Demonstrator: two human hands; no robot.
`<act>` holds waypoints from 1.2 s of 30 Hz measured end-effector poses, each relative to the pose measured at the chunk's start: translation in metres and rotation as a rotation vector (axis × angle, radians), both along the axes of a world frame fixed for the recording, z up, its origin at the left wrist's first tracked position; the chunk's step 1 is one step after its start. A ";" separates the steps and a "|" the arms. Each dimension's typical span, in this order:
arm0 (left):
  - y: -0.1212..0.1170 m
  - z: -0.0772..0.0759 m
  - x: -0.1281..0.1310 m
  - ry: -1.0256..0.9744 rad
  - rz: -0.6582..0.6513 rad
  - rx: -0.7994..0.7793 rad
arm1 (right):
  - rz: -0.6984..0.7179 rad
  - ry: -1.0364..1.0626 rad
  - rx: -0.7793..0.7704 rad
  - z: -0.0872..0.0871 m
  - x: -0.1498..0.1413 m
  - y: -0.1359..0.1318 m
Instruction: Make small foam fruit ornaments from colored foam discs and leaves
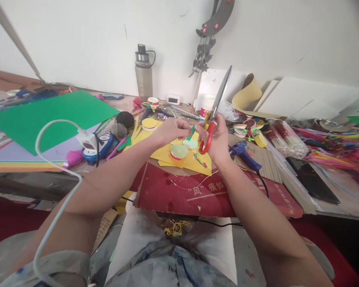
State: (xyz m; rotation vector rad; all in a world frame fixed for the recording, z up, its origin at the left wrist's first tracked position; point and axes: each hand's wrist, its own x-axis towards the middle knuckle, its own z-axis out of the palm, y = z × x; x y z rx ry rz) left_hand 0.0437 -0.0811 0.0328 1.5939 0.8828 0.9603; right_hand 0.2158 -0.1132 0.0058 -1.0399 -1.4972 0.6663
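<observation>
One pair of scissors (208,139), right hand (217,137) gripping; left hand (172,130) is curling above paper (161,153), cannot tell if grasping; phone (311,179) lying right.

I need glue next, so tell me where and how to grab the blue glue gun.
Take the blue glue gun by its handle, probably best from the near right: it points that way, away from the right forearm, with the black cord trailing from its end. Keep off the other end, likely the nozzle.
</observation>
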 end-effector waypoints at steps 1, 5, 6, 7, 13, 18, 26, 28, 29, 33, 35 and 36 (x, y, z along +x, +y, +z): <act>0.000 -0.001 0.000 0.036 -0.001 0.027 | 0.002 -0.003 -0.011 -0.001 0.000 0.000; 0.000 -0.004 0.001 0.113 0.021 0.120 | -0.034 -0.007 -0.028 -0.004 -0.001 0.000; 0.000 -0.004 0.002 0.123 0.048 0.147 | -0.046 -0.007 -0.031 -0.005 -0.001 0.000; 0.000 -0.004 0.002 0.129 0.079 0.170 | -0.054 -0.006 -0.035 -0.005 -0.001 0.000; 0.000 -0.001 0.002 0.034 0.116 0.055 | -0.040 0.048 -0.061 -0.007 0.001 0.002; 0.006 -0.007 0.003 -0.147 0.091 -0.024 | 0.019 0.128 -0.054 -0.016 0.001 0.009; 0.003 -0.018 0.015 -0.464 0.046 -0.237 | -0.005 0.295 0.032 -0.024 -0.006 0.014; 0.001 -0.018 0.017 -0.488 0.064 -0.239 | -0.009 0.295 0.041 -0.024 -0.008 0.013; 0.000 -0.018 0.018 -0.490 0.074 -0.224 | -0.005 0.289 0.042 -0.023 -0.009 0.012; 0.000 -0.015 0.014 -0.425 0.117 -0.102 | 0.034 0.208 0.026 -0.022 -0.009 0.007; 0.003 -0.011 0.008 -0.356 0.143 -0.001 | 0.060 0.131 0.027 -0.020 -0.006 0.004; 0.004 -0.009 0.005 -0.308 0.165 0.059 | 0.070 0.087 0.037 -0.018 -0.003 0.003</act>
